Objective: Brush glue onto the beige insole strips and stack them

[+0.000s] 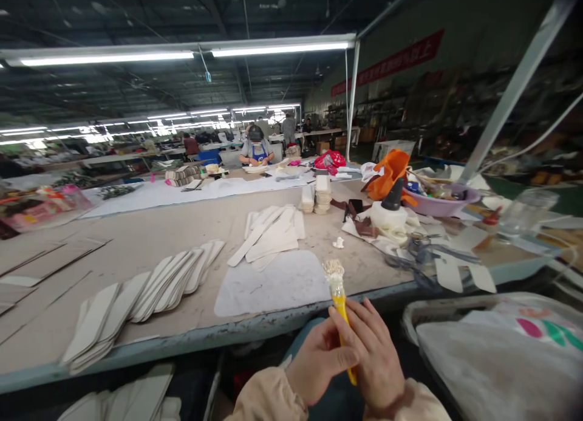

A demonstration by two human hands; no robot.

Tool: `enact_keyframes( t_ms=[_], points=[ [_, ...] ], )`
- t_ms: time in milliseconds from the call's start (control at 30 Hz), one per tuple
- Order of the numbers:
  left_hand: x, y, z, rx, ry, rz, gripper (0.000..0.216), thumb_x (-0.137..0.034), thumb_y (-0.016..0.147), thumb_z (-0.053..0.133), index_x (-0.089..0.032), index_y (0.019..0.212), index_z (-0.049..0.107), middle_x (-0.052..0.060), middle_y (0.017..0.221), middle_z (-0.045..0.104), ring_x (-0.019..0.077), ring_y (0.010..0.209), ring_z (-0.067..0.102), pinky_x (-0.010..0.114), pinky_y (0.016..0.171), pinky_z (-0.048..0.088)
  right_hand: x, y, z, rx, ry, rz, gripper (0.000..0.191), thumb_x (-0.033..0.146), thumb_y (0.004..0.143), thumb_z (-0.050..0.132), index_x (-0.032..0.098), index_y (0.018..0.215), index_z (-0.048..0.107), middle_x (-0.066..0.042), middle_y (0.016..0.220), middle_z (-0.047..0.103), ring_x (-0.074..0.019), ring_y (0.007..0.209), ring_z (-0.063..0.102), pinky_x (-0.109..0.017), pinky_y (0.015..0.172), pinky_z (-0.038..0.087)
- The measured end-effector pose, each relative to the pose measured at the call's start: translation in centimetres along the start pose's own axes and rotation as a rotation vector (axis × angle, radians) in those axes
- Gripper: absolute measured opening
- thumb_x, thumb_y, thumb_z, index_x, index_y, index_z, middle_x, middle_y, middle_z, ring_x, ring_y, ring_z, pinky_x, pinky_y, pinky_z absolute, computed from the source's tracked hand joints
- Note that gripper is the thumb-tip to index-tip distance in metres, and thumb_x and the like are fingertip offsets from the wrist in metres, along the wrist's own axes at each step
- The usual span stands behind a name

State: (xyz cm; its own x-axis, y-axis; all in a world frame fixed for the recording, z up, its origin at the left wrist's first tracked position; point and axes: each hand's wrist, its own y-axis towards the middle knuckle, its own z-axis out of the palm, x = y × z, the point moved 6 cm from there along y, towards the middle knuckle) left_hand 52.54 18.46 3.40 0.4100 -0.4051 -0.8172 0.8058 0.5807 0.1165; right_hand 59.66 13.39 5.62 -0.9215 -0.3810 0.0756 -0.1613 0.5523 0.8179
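My left hand (316, 357) and my right hand (376, 357) meet around the yellow handle of a brush (339, 302), just in front of the table edge. The brush stands bristles up, and they are caked with a whitish substance. Both hands are closed on the handle, thumbs crossing it; some fingers of my right hand stretch out beside it. Part of the left fingers is hidden. Beyond the brush lies a white sheet (273, 284), with a loose pile of pale flat strips (273, 229) at its far edge. A small white lump (338, 243) rests behind the bristles.
Fanned pale strips (168, 281) lie on the left of the table (182, 217). On the right are a white container with a black top (389, 217), a purple basin (449, 205) and a glass jar (528, 211). A plastic-lined bin (492, 360) stands below. Another person (256, 150) works across the table.
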Motion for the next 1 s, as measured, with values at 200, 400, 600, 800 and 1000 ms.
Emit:
enact_keyframes(
  t_ms=[200, 400, 600, 800, 1000],
  points=[
    [-0.3, -0.9, -1.4, -0.016, 0.214, 0.025, 0.042, -0.036, 0.075, 0.078, -0.015, 0.109, 0.066, 0.007, 0.101, 0.065, 0.0204, 0.095, 0.059, 0.032, 0.089, 0.045, 0.2, -0.6, 1.1, -0.006, -0.025, -0.014, 0.045, 0.025, 0.098, 0.042, 0.018, 0.141, 0.049, -0.009, 0.129, 0.062, -0.0294, 0.140, 0.034, -0.051, 0.117, 0.021],
    [-0.7, -1.6, -2.5, -0.084, 0.522, 0.023, 0.042, -0.042, 0.084, 0.066, -0.016, 0.117, 0.066, 0.010, 0.110, 0.068, 0.0247, 0.100, 0.061, 0.037, 0.094, 0.048, 0.8, -0.9, 1.8, -0.017, -0.073, 0.021, 0.042, 0.026, 0.097, 0.041, 0.018, 0.137, 0.053, -0.010, 0.128, 0.063, -0.0295, 0.139, 0.036, -0.055, 0.114, 0.028],
    [-0.7, -2.3, -3.9, -0.219, 0.626, 0.033, 0.039, -0.047, 0.085, 0.062, -0.018, 0.112, 0.067, 0.010, 0.117, 0.068, 0.0271, 0.109, 0.061, 0.039, 0.102, 0.046, 1.3, -0.8, 2.1, 0.023, -0.049, 0.027, 0.047, 0.016, 0.092, 0.044, 0.020, 0.138, 0.050, -0.015, 0.136, 0.055, -0.0327, 0.136, 0.040, -0.061, 0.103, 0.041],
    [-4.4, -3.1, -5.8, -0.497, 0.951, 0.231, 0.030, -0.042, 0.094, 0.049, -0.019, 0.094, 0.067, 0.006, 0.087, 0.071, 0.0207, 0.080, 0.066, 0.033, 0.077, 0.055, 0.8, -2.0, -0.4, 0.031, 0.034, 0.053, 0.056, 0.005, 0.087, 0.042, 0.020, 0.141, 0.046, -0.012, 0.131, 0.060, -0.0227, 0.124, 0.055, -0.045, 0.102, 0.048],
    [-10.0, -5.2, -3.7, -0.407, 1.523, 0.646, 0.035, -0.016, 0.095, 0.042, -0.019, 0.124, 0.061, 0.009, 0.097, 0.066, 0.0192, 0.090, 0.062, 0.030, 0.080, 0.052, -1.0, 0.3, -7.9, -0.065, 0.155, 0.311, 0.024, 0.017, 0.090, 0.059, 0.021, 0.113, 0.064, -0.005, 0.095, 0.070, -0.0156, 0.086, 0.068, -0.023, 0.076, 0.057]
  ],
)
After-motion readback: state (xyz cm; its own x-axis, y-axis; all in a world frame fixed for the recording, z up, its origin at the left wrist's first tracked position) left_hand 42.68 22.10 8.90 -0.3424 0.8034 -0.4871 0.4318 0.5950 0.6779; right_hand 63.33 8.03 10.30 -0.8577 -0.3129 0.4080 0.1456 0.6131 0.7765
